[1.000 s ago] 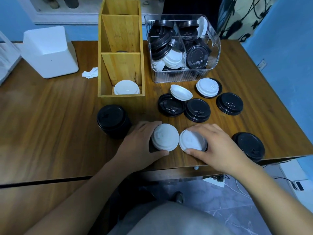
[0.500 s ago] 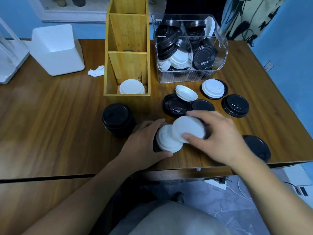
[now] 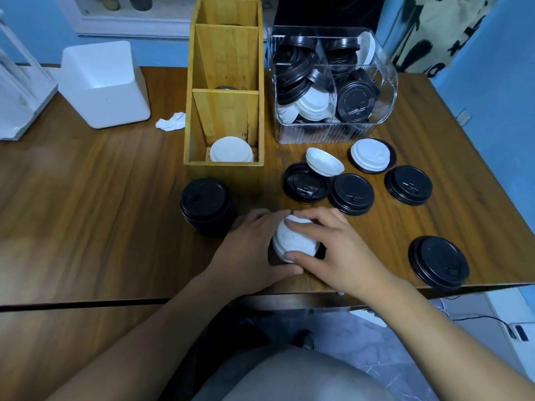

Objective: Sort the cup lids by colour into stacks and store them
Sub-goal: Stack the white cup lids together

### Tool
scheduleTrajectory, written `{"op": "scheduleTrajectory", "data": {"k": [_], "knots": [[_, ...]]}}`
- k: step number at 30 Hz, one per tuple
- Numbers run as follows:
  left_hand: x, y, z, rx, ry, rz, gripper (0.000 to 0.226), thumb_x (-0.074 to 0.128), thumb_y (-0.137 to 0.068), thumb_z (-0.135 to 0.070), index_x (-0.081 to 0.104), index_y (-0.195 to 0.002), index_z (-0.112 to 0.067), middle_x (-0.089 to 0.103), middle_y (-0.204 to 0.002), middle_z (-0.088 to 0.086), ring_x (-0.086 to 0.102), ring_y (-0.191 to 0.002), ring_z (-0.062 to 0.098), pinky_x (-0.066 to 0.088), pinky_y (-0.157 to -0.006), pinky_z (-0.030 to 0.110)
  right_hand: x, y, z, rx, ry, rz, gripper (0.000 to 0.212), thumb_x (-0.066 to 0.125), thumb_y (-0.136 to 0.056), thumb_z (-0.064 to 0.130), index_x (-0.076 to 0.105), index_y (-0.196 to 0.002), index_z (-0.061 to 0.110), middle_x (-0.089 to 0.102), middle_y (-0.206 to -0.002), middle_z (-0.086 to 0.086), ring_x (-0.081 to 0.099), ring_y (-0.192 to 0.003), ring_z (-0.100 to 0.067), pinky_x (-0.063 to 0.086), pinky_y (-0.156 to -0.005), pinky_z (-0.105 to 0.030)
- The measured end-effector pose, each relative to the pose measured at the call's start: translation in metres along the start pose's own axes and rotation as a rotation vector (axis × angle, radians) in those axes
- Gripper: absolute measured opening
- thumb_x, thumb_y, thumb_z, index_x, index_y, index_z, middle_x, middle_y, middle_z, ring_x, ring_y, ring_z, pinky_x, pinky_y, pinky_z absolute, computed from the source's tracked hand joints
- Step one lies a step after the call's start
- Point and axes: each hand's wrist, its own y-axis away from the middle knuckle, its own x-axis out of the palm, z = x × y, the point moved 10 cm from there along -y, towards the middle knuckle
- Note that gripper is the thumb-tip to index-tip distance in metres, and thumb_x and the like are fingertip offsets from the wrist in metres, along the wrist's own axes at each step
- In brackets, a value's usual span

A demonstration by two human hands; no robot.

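Stack of white lids (image 3: 293, 240) near the front edge of a wooden surface (image 3: 86, 198), gripped by both hands of a seated person. The left hand (image 3: 254, 250) curls its fingers round the stack's left side. The right hand (image 3: 341, 256) curls its fingers over the top, with the thumb against the near rim. Something dark shows beneath the white lids.

Just left of the hands stands a black lid stack (image 3: 206, 205). Behind it, a wooden organiser (image 3: 224, 172) holds stored white lids (image 3: 231, 150) in its nearest compartment. To its right, a clear bin (image 3: 333, 134) holds black and white lids jumbled together.

In front of the bin lie loose lids:
- a first black lid (image 3: 301, 186) with a tilted white lid (image 3: 324, 162) resting on its edge
- a second black lid (image 3: 351, 193) just beside it
- a flat white lid (image 3: 370, 154) lying on a dark one
- a third black lid (image 3: 408, 185) further right

A lone black lid (image 3: 438, 263) lies at the front right edge, well apart. A white foam box (image 3: 101, 85) and a crumpled tissue (image 3: 171, 122) sit at the back left.
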Motion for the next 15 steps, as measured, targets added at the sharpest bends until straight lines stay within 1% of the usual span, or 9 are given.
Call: {"op": "scheduleTrajectory", "data": {"k": [2, 4, 5, 6, 7, 9, 10, 12, 15], "knots": [[0.002, -0.001, 0.0, 0.014, -0.007, 0.004, 0.093, 0.072, -0.072, -0.072, 0.046, -0.148, -0.025, 0.055, -0.142, -0.013, 0.041, -0.133, 0.01, 0.038, -0.108, 0.039, -0.001, -0.003, 0.002, 0.017, 0.043, 0.049, 0.06, 0.067, -0.081, 0.063, 0.064, -0.133, 0.033, 0.052, -0.13, 0.019, 0.045, -0.117, -0.011, 0.043, -0.098, -0.028], [0.001, -0.001, 0.001, 0.009, -0.002, -0.017, 0.092, 0.066, -0.073, -0.077, 0.048, -0.146, -0.024, 0.053, -0.145, -0.011, 0.042, -0.134, 0.011, 0.039, -0.109, 0.039, -0.004, -0.011, 0.003, 0.016, 0.062, 0.115, 0.059, 0.063, -0.08, 0.068, 0.064, -0.13, 0.036, 0.053, -0.125, 0.021, 0.047, -0.114, -0.01, 0.047, -0.094, -0.035], [0.0, -0.001, 0.001, 0.009, -0.005, -0.027, 0.091, 0.064, -0.073, -0.079, 0.049, -0.145, -0.024, 0.053, -0.144, -0.011, 0.043, -0.133, 0.011, 0.04, -0.109, 0.039, -0.009, -0.016, 0.003, 0.005, 0.061, 0.127, 0.055, 0.061, -0.082, 0.07, 0.065, -0.126, 0.038, 0.056, -0.122, 0.021, 0.048, -0.112, -0.01, 0.048, -0.093, -0.037], [0.0, -0.001, 0.001, 0.012, -0.009, -0.033, 0.091, 0.064, -0.073, -0.08, 0.05, -0.144, -0.025, 0.053, -0.143, -0.01, 0.044, -0.132, 0.011, 0.04, -0.109, 0.039, -0.018, -0.022, 0.002, -0.006, 0.053, 0.103, 0.049, 0.058, -0.085, 0.069, 0.068, -0.122, 0.038, 0.059, -0.118, 0.021, 0.051, -0.111, -0.01, 0.048, -0.093, -0.038], [0.0, -0.001, 0.001, 0.016, -0.015, -0.033, 0.09, 0.064, -0.073, -0.08, 0.05, -0.143, -0.026, 0.053, -0.142, -0.011, 0.044, -0.132, 0.011, 0.04, -0.108, 0.039, -0.032, -0.029, -0.001, -0.004, 0.053, 0.034, 0.043, 0.057, -0.089, 0.065, 0.069, -0.117, 0.037, 0.062, -0.115, 0.019, 0.053, -0.109, -0.011, 0.049, -0.092, -0.04], [0.0, -0.002, 0.001, 0.011, -0.023, -0.019, 0.089, 0.064, -0.073, -0.08, 0.048, -0.144, -0.029, 0.052, -0.141, -0.013, 0.041, -0.133, 0.008, 0.038, -0.109, 0.037, -0.065, -0.045, -0.016, 0.053, 0.137, -0.155, 0.034, 0.058, -0.094, 0.054, 0.068, -0.117, 0.031, 0.065, -0.114, 0.012, 0.054, -0.108, -0.017, 0.05, -0.087, -0.04], [0.0, -0.002, 0.002, 0.006, -0.026, -0.013, 0.089, 0.065, -0.073, -0.08, 0.046, -0.145, -0.031, 0.051, -0.142, -0.015, 0.04, -0.134, 0.007, 0.037, -0.11, 0.035, -0.077, -0.052, -0.026, 0.107, 0.222, -0.209, 0.033, 0.06, -0.095, 0.049, 0.066, -0.12, 0.029, 0.064, -0.116, 0.008, 0.053, -0.109, -0.02, 0.049, -0.084, -0.037], [0.0, -0.002, 0.003, -0.004, -0.031, -0.007, 0.089, 0.065, -0.073, -0.08, 0.044, -0.145, -0.032, 0.05, -0.143, -0.016, 0.037, -0.135, 0.005, 0.034, -0.11, 0.033, -0.081, -0.067, -0.047, 0.223, 0.386, -0.195, 0.036, 0.061, -0.096, 0.044, 0.063, -0.126, 0.025, 0.061, -0.121, 0.003, 0.05, -0.111, -0.025, 0.043, -0.078, -0.033], [0.001, 0.0, 0.004, -0.014, -0.029, -0.003, 0.09, 0.065, -0.072, -0.08, 0.043, -0.146, -0.034, 0.048, -0.144, -0.017, 0.035, -0.135, 0.003, 0.034, -0.111, 0.032, -0.071, -0.082, -0.061, 0.277, 0.46, -0.125, 0.025, 0.059, -0.098, 0.04, 0.068, -0.115, 0.024, 0.063, -0.116, 0.002, 0.05, -0.109, -0.024, 0.037, -0.072, -0.033]]}}
